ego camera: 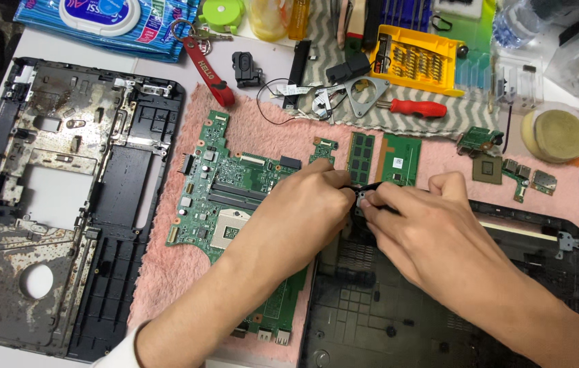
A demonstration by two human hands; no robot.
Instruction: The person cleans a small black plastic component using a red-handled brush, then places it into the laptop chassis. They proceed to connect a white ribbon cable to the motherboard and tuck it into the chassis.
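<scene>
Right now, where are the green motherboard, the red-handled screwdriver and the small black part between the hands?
Green motherboard (225,187), head view, on its bare middle left of the hands.
Red-handled screwdriver (420,108), head view, middle of the handle.
Small black part (360,197), head view, on the bit showing between both hands' fingertips.

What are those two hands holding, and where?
Both hands, left and right, pinch a small black part between fingertips, at its ends; what it is cannot be told.
</scene>
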